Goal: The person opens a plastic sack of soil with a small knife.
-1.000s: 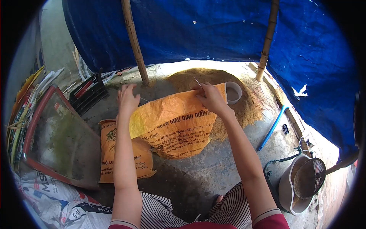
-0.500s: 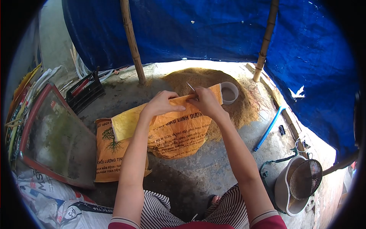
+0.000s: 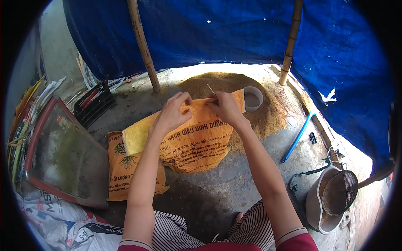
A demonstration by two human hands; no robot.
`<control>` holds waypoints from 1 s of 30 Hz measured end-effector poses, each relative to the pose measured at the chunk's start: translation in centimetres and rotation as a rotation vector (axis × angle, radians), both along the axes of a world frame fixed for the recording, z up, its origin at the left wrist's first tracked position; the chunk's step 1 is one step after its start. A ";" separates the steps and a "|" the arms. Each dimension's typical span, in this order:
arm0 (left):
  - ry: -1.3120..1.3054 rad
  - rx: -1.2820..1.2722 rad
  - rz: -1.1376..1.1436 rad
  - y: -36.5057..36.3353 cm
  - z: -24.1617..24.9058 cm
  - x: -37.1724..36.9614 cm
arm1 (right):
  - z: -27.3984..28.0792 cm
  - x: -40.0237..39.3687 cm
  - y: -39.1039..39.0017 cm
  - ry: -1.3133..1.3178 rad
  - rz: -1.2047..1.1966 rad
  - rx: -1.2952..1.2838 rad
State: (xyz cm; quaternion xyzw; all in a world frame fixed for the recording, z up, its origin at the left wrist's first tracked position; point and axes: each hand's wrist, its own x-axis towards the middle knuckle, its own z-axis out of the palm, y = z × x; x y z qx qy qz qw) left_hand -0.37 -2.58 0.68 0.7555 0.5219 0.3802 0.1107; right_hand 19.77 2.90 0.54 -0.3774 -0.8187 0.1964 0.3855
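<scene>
My right hand (image 3: 226,109) is closed at the top edge of an orange printed sack (image 3: 197,144), with a thin pointed metal rod (image 3: 210,88) sticking up from its fingers. To its left, my left hand (image 3: 172,112) is held over the same edge, fingers curled toward the thumb; I cannot tell what is between them. The sack's upper edge is folded into a yellowish strip (image 3: 136,136) running out to the left. Behind it, partly covered, another orange sack (image 3: 119,184) lies on the floor.
A brown granular heap (image 3: 268,121) with a white tub (image 3: 252,99) is beyond the sack. At right are a blue tube (image 3: 298,138) and a pale bucket (image 3: 314,205) with a sieve (image 3: 340,192). A red-framed panel (image 3: 67,154) and black crate (image 3: 94,104) stand left.
My left hand has lifted off the sack's edge, its fingers going from stretched along it to curled. The right hand stays at the edge with the metal rod. The view has shifted slightly.
</scene>
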 end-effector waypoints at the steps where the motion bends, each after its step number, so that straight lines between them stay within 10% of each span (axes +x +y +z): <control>1: 0.015 0.075 -0.036 -0.1 -0.1 -0.1 | 0.0 0.0 0.0 0.000 0.000 -0.001; 11: 0.154 0.341 -0.008 0.3 -1.4 -0.6 | -0.1 -0.5 0.3 0.029 0.003 -0.034; 30: -0.065 -0.087 0.013 -1.0 1.0 -3.4 | 0.6 -0.5 -0.2 0.019 0.025 -0.145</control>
